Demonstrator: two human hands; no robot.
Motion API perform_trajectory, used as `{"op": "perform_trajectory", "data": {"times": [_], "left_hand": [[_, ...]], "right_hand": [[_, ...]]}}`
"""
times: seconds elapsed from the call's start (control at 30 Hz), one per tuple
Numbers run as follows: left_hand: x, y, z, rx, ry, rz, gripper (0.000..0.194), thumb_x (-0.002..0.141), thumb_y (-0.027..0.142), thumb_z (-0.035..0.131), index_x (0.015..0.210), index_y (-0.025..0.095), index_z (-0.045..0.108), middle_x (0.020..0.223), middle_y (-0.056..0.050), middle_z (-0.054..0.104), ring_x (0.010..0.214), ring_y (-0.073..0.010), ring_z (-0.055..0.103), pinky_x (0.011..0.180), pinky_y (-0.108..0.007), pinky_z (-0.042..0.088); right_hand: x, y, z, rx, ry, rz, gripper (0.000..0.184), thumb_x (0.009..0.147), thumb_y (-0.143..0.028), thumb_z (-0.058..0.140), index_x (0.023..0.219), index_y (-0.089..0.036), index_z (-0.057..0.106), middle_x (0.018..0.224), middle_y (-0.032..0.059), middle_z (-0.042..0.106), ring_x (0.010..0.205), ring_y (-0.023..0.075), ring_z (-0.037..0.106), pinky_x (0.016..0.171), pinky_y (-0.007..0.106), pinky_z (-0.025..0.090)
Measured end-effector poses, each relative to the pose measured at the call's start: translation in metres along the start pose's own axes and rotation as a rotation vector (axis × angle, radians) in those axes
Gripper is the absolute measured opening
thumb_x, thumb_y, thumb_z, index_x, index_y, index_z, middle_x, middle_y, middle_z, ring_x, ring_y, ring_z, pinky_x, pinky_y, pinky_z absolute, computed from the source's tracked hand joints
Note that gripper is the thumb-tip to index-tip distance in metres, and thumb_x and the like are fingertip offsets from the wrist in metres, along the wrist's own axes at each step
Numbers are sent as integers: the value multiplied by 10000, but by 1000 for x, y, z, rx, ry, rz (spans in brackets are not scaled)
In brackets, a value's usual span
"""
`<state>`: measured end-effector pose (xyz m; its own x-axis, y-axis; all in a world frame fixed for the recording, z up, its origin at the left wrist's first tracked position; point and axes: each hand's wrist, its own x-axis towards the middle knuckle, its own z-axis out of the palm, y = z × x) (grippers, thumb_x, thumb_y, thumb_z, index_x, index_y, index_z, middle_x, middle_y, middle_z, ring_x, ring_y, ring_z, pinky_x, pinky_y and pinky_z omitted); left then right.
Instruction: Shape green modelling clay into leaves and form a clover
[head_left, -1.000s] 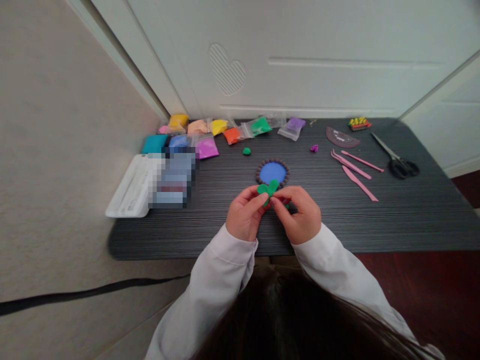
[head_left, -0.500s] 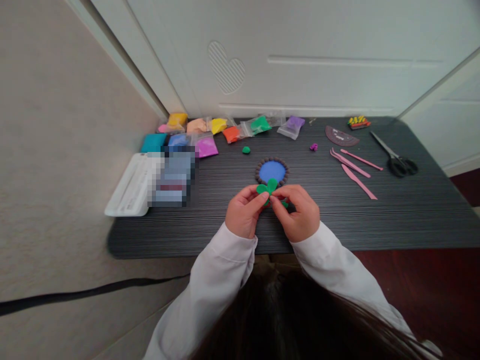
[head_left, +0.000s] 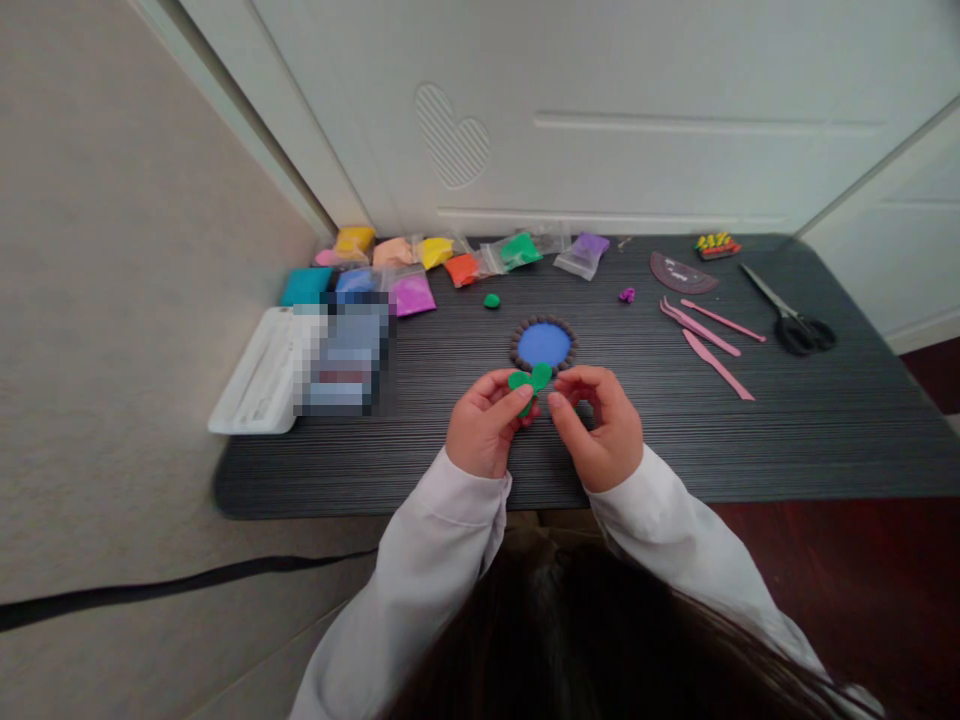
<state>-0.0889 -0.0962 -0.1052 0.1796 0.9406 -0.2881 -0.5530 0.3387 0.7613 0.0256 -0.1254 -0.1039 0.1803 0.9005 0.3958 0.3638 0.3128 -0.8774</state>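
Observation:
My left hand [head_left: 486, 424] pinches a green clay leaf piece [head_left: 538, 377] between thumb and fingers, its rounded lobes sticking up past the thumb. Just to the right, my right hand [head_left: 601, 424] is apart from the piece, with thumb and forefinger curved and a gap between their tips. Beyond the hands lies a round blue clay disc [head_left: 544, 345] bordered by dark brown clay balls. A small green clay lump [head_left: 491, 301] rests behind it to the left, and a small purple clay bit [head_left: 627, 295] to the right.
Bags of coloured clay [head_left: 463, 268] line the back left. A white tray [head_left: 259, 375] and a blurred-out item [head_left: 345, 360] lie at left. On the right are pink modelling tools [head_left: 716, 365], black-handled scissors [head_left: 802, 332], a dark half-round piece [head_left: 681, 273] and a small colourful item [head_left: 718, 246].
My right hand has let go of the green leaf piece and drawn slightly to the right. The piece stays in my left hand, turned a little.

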Motion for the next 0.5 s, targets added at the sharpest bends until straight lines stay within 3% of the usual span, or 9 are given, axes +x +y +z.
{"op": "perform_trajectory", "data": {"times": [0.17,0.5], "left_hand": [[-1,-1,-2,82,-49,-16,272,549,152,701,778,157,555,597,29,599,466,-63,523,428,-174,378],[-1,-1,-4,45,-45,49,198,558,124,697,738,156,620,619,22,618,543,-55,538,512,-171,417]], "right_hand": [[3,6,-1,360,-68,231,285,732,-249,548,1011,-219,503,796,6,530,692,102,515,657,279,441],[7,5,-1,565,-89,449,161,629,-221,657,760,-190,568,658,-33,585,591,72,537,625,250,458]]}}
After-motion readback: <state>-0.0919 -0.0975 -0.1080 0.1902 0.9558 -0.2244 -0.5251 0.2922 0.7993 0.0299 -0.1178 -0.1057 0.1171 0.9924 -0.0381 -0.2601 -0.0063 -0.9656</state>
